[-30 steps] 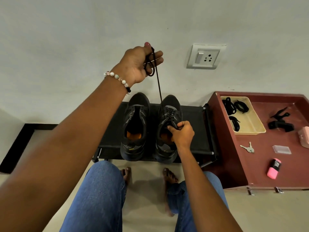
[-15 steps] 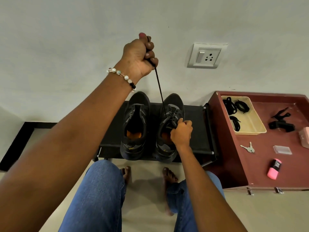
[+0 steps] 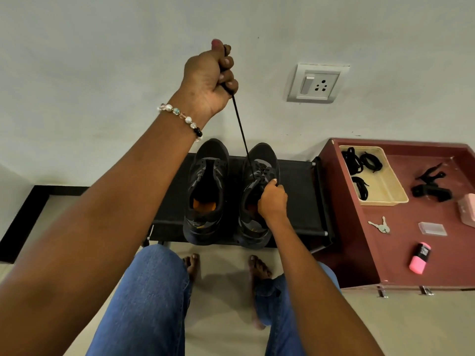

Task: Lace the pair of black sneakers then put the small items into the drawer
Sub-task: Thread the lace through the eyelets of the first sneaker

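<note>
Head view: lacing step, right sneaker [image 3: 259, 194] in work. My left hand [image 3: 209, 78] is raised high, fist clenched round the black lace [image 3: 241, 136], which runs taut down to the eyelets of that shoe. My right hand [image 3: 272, 201] sits on the tongue area, fingers pinched at the lacing; can't tell if it grips the lace's other end or just steadies the shoe. Left sneaker [image 3: 207, 191] stands just beside it on the black rack [image 3: 298, 201], eyelets look empty, no lace.

Judgement: early in task. One shoe partly laced, other untouched, small items not yet stowed. Next move calls for finding the next eyelet and feeding the tip through, keeping tension even so rows don't slack.

Containers: cream tray [image 3: 385, 195] on the maroon cabinet top [image 3: 401, 255] holds coiled spare black laces [image 3: 359, 163]. Outside it, loose on top: keys [image 3: 380, 226], pink eraser-like block [image 3: 419, 258], clear plastic piece [image 3: 433, 228], black clip [image 3: 431, 186]. Drawer itself not visibly open.
</note>
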Action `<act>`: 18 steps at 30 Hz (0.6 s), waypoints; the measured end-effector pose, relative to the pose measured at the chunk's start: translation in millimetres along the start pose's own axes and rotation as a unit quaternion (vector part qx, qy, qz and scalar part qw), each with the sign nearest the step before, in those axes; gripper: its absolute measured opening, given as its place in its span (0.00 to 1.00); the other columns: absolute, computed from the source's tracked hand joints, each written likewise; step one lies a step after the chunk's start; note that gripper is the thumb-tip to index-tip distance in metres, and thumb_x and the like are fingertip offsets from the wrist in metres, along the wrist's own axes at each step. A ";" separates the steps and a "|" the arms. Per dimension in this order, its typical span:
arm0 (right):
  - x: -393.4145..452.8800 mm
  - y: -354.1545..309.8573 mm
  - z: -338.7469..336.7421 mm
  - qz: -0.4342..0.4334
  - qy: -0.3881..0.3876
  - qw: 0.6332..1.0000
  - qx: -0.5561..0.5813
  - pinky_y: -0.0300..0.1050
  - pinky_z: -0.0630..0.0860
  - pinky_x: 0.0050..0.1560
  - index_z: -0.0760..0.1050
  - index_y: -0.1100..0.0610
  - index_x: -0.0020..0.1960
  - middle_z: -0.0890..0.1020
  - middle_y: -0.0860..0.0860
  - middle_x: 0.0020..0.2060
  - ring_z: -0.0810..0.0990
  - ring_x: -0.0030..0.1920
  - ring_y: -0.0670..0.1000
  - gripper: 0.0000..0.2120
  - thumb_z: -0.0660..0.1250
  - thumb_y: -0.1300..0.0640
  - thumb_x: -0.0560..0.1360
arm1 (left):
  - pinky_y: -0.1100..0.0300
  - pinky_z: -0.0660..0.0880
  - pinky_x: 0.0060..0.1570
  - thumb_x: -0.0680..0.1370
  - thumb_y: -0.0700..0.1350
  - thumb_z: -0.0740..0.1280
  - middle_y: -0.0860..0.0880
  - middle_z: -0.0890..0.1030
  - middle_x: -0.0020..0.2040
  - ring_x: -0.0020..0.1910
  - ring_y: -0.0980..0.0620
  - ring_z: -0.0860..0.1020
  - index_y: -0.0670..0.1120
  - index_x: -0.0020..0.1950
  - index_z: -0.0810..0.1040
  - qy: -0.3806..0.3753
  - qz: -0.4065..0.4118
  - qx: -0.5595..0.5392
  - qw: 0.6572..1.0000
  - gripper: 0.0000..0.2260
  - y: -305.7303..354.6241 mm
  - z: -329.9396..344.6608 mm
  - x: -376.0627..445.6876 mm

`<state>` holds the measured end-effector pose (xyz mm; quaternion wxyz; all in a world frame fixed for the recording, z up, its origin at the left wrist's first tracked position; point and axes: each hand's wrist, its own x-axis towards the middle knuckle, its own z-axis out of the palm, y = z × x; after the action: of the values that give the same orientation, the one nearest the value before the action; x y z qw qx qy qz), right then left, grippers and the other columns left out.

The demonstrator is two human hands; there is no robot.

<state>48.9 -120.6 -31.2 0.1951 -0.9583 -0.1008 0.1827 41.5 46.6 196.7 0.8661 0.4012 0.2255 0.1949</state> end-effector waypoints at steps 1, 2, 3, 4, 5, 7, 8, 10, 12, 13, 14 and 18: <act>0.1 2.1 -1.4 -0.009 0.006 1.000 -0.004 0.55 0.69 0.67 0.50 0.69 0.77 0.66 0.68 0.69 0.68 0.68 0.65 0.34 0.64 0.63 0.79 | 0.64 0.60 0.26 0.83 0.48 0.59 0.52 0.69 0.26 0.21 0.56 0.58 0.44 0.43 0.73 -0.002 0.005 0.037 0.999 0.13 0.9 -1.9 -0.1; 0.1 4.0 -2.4 -0.018 0.007 1.000 -0.009 0.54 0.69 0.67 0.51 0.69 0.77 0.68 0.67 0.68 0.69 0.67 0.64 0.34 0.65 0.63 0.78 | 0.64 0.60 0.26 0.83 0.47 0.59 0.53 0.70 0.26 0.22 0.56 0.59 0.44 0.43 0.74 -0.006 0.006 0.069 0.998 0.12 1.8 -2.7 -0.3; -0.5 4.9 -3.4 -0.022 0.007 1.000 -0.008 0.54 0.69 0.68 0.51 0.69 0.76 0.68 0.67 0.68 0.69 0.67 0.63 0.34 0.65 0.63 0.78 | 0.64 0.60 0.26 0.83 0.47 0.59 0.53 0.70 0.26 0.22 0.56 0.59 0.44 0.42 0.73 -0.010 0.002 0.091 0.996 0.12 2.8 -2.6 -1.1; -0.9 4.6 -3.0 -0.024 0.007 1.000 -0.002 0.54 0.69 0.67 0.51 0.69 0.77 0.69 0.67 0.67 0.70 0.66 0.63 0.34 0.65 0.63 0.78 | 0.64 0.60 0.26 0.83 0.46 0.59 0.53 0.69 0.26 0.22 0.56 0.59 0.44 0.42 0.73 -0.013 -0.006 0.101 0.995 0.12 4.4 -1.9 -2.2; -0.5 4.3 -1.6 -0.022 0.010 1.000 0.000 0.54 0.69 0.67 0.51 0.69 0.77 0.69 0.68 0.67 0.71 0.66 0.64 0.35 0.65 0.63 0.77 | 0.64 0.59 0.26 0.83 0.45 0.59 0.53 0.69 0.26 0.22 0.56 0.58 0.44 0.42 0.73 -0.015 -0.016 0.097 0.995 0.12 6.2 -0.1 -3.4; 0.7 2.0 1.1 -0.016 0.011 1.000 -0.005 0.54 0.69 0.68 0.50 0.69 0.77 0.69 0.68 0.67 0.70 0.66 0.64 0.35 0.65 0.63 0.78 | 0.64 0.58 0.27 0.83 0.41 0.57 0.53 0.68 0.25 0.22 0.55 0.56 0.44 0.41 0.72 -0.007 -0.029 0.061 0.998 0.11 10.5 5.2 -5.0; 0.8 0.5 2.3 -0.011 0.006 1.000 -0.005 0.54 0.68 0.68 0.50 0.69 0.77 0.67 0.69 0.68 0.69 0.68 0.65 0.35 0.65 0.64 0.78 | 0.64 0.58 0.27 0.82 0.38 0.55 0.52 0.67 0.25 0.22 0.55 0.56 0.44 0.40 0.72 -0.001 -0.030 0.039 0.999 0.12 12.7 7.6 -4.8; 0.5 -1.8 2.4 0.000 -0.006 1.000 -0.002 0.54 0.67 0.67 0.48 0.69 0.77 0.63 0.69 0.71 0.64 0.71 0.67 0.34 0.64 0.65 0.78 | 0.64 0.57 0.26 0.80 0.36 0.53 0.52 0.66 0.25 0.22 0.55 0.55 0.44 0.39 0.72 0.006 -0.028 0.000 1.000 0.14 16.0 11.5 -3.1; 0.9 -2.7 1.8 0.003 -0.012 1.000 -0.011 0.55 0.66 0.68 0.47 0.69 0.77 0.60 0.69 0.73 0.61 0.73 0.67 0.33 0.62 0.65 0.79 | 0.64 0.57 0.25 0.81 0.36 0.52 0.52 0.66 0.24 0.21 0.55 0.55 0.44 0.38 0.72 0.007 -0.027 -0.032 0.999 0.14 15.8 12.9 -0.2; 1.3 -2.8 1.3 0.002 -0.014 1.000 -0.017 0.55 0.66 0.69 0.47 0.69 0.77 0.58 0.69 0.74 0.59 0.74 0.67 0.33 0.62 0.65 0.80 | 0.65 0.58 0.25 0.81 0.36 0.53 0.52 0.66 0.24 0.21 0.55 0.55 0.44 0.39 0.72 0.005 -0.026 -0.049 0.998 0.14 14.0 12.7 0.6; 1.7 -2.5 1.0 0.002 -0.018 1.000 -0.021 0.55 0.65 0.69 0.47 0.69 0.77 0.57 0.69 0.74 0.58 0.74 0.66 0.33 0.62 0.65 0.80 | 0.64 0.58 0.24 0.81 0.37 0.53 0.52 0.66 0.24 0.21 0.55 0.55 0.44 0.39 0.72 0.002 -0.022 -0.063 0.998 0.14 11.1 12.3 0.7; -1.1 -1.8 -5.9 -0.008 -0.019 0.999 -0.029 0.54 0.64 0.70 0.49 0.69 0.77 0.60 0.68 0.74 0.61 0.74 0.65 0.33 0.63 0.63 0.79 | 0.64 0.61 0.24 0.83 0.42 0.58 0.52 0.69 0.25 0.21 0.56 0.58 0.43 0.42 0.74 -0.019 0.008 -0.032 0.999 0.11 -0.2 12.0 -3.7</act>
<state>50.0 -121.2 -25.1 0.1668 -0.9592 -0.1173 0.1959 45.1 37.3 204.3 0.8810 0.3790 0.1993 0.2011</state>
